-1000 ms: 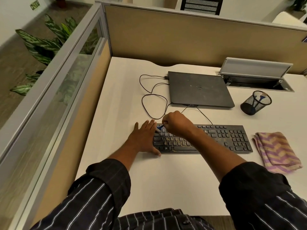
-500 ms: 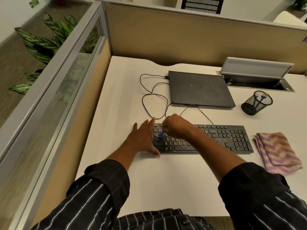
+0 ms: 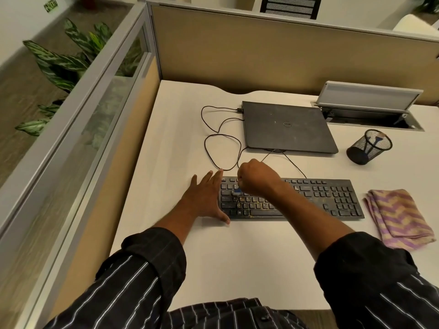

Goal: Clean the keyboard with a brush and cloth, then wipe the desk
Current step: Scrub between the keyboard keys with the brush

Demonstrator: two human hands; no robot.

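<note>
A pale, smooth worktop (image 3: 180, 129) fills a cubicle corner, closed in by a tan fabric partition (image 3: 273, 55) along the far side and a second panel with a glass upper strip (image 3: 102, 96) along the left. Beyond the glass lies carpeted floor with one leafy green plant (image 3: 64, 62). A dark chair back (image 3: 291, 7) shows over the far partition.

On the worktop there is one closed dark laptop (image 3: 287, 127) at the far middle, and to its right one cable hatch with its grey lid (image 3: 368, 97) tilted up. Nearer lies one black keyboard (image 3: 327, 198), long side running left to right, with yellowish crumbs scattered over the keys of its left half. One thin black cable (image 3: 213, 138) loops on the surface left of the laptop. One folded cloth (image 3: 399, 217) with purple and tan zigzags rests just right of the keyboard, apart from both hands. One black mesh pen cup (image 3: 368, 149) stands far right, near the laptop's corner.

Two arms in dark striped sleeves reach in. The left hand (image 3: 204, 198) lies flat with fingers spread, pressed on the worktop against the keyboard's left end, gripping nothing. The right hand (image 3: 257, 178) is curled into a fist over the left keys, closed round a small brush (image 3: 237, 191) whose blue tip shows beneath it, touching the keys.
</note>
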